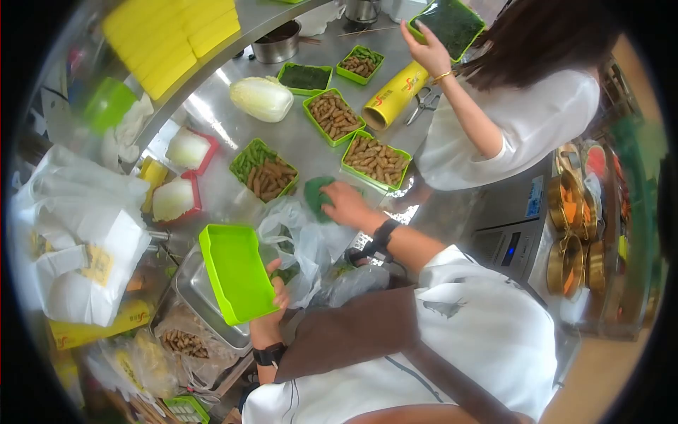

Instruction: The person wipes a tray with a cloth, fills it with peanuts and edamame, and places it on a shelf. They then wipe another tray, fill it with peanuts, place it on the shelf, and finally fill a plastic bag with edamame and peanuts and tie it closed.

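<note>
My left hand (pixel 277 286) is closed on the edge of a bright green plastic tray (pixel 239 272), which is tilted and has nothing in it. My right hand (pixel 346 203) presses a dark green cloth (pixel 319 196) onto the metal counter, its fingers partly bent round the cloth. Just beyond the cloth lies a green tray of green pods and brown finger-shaped pieces (pixel 267 169). A crumpled clear plastic bag (pixel 300 237) with greens inside sits between my hands.
Green trays of brown pieces (pixel 376 161) stand ahead, near a napa cabbage (pixel 261 99), a yellow film roll (pixel 392 97) and scissors (pixel 422 102). A co-worker (pixel 530 106) at right holds a tray of dark sheets (pixel 448 28). A metal pan (pixel 212 290) and white bags (pixel 85 233) are left.
</note>
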The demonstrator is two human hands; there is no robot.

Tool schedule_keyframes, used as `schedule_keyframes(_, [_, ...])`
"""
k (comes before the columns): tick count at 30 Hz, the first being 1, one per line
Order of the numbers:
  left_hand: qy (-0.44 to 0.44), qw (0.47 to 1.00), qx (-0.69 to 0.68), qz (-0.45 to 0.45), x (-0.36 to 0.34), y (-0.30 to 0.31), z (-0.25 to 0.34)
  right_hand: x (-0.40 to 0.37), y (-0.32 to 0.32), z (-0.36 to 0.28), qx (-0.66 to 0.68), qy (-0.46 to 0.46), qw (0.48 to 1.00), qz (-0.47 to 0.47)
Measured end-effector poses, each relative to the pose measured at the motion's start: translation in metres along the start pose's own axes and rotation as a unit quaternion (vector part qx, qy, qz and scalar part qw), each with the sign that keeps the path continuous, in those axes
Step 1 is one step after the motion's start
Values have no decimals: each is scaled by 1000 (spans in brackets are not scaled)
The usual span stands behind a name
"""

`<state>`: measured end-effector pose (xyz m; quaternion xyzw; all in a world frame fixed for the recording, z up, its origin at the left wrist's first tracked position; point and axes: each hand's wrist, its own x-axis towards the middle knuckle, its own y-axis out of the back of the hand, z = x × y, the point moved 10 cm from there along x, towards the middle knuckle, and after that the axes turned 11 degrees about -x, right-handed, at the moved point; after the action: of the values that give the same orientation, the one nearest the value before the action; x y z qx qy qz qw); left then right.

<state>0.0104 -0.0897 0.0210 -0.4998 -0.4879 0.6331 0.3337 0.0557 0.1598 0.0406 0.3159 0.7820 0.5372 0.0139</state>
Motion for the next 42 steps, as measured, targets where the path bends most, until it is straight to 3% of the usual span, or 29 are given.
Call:
schedule_keyframes(2, [-73, 990, 101, 62, -3, 15, 14, -9, -16, -4, -68, 26, 996, -52])
schedule_keyframes(8, [-22, 1000, -10, 15, 2, 12, 4, -9, -19, 0, -69, 34, 997, -30])
schedule_keyframes(11, [-20, 999, 17, 29, 0, 9, 7, -10, -20, 0, -57, 23, 997, -43])
schedule_keyframes(13, [-6, 999, 50, -20, 2, -8, 4, -10, -20, 1, -51, 19, 998, -44])
schedule_keyframes(20, [-12, 999, 21, 42, -6, 3, 5, -10, -14, -1, -39, 20, 999, -29])
schedule_keyframes(26, [-18, 999, 32, 16, -3, -9, 2, -9, -12, -6, -53, 8, 998, -35])
schedule_keyframes(28, [-39, 997, 21, 59, -6, -1, 4, -12, -19, -18, -25, 31, 998, -55])
schedule_keyframes(32, [-53, 998, 23, 27, -4, -2, 9, -9, -25, -21, -4, 33, 994, -106])
schedule_keyframes(34, [-49, 999, 4, 9, -5, -2, 10, -6, -26, -12, 84, 16, 991, -99])
schedule_keyframes(36, [-52, 999, -1, 15, -7, -13, 7, -3, -10, -14, 66, -1, 995, -73])
schedule_keyframes(39, [-49, 998, -29, -5, -12, -23, 6, 5, 25, -38, 10, 75, 997, 10])
schedule_keyframes(40, [-45, 998, -33, -18, -15, -26, 4, 4, 24, -55, 29, 98, 995, -7])
schedule_keyframes(41, [-69, 997, -36, -14, -19, -24, 6, 5, 20, -60, 119, 70, 989, -55])
schedule_keyframes(42, [-35, 996, -75, -42, -19, -28, 0, 6, 14, -62, 201, 34, 974, -98])
